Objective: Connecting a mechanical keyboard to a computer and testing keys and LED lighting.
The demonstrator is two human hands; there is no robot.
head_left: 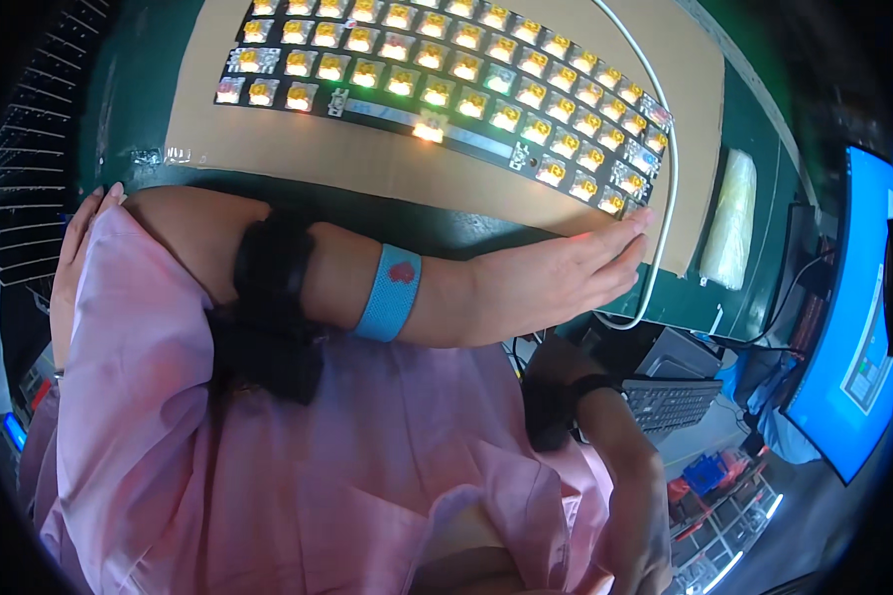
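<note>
A keyboard (pixel 402 104) without keycaps lies at the top, its many clear switches lit yellow, some tinged green or red. My left hand (pixel 566 278) reaches across from the left, a blue band around its wrist. Its stretched fingers meet the keyboard's lower right corner and partly cover the corner switch; nothing is seen held in them. My right hand (pixel 650 565) hangs low at the bottom edge, away from the keyboard, in shade, with its fingers unclear. A white cable (pixel 673 188) curves around the keyboard's right side and passes below my left hand.
Brown cardboard (pixel 318 164) lies under the keyboard on a green table (pixel 446 213). To the right are a clear plastic-wrapped roll (pixel 732 218), a monitor (pixel 843 327) with a blue screen and a black keyboard (pixel 670 405). Another person's hand (pixel 77 228) shows by my left sleeve.
</note>
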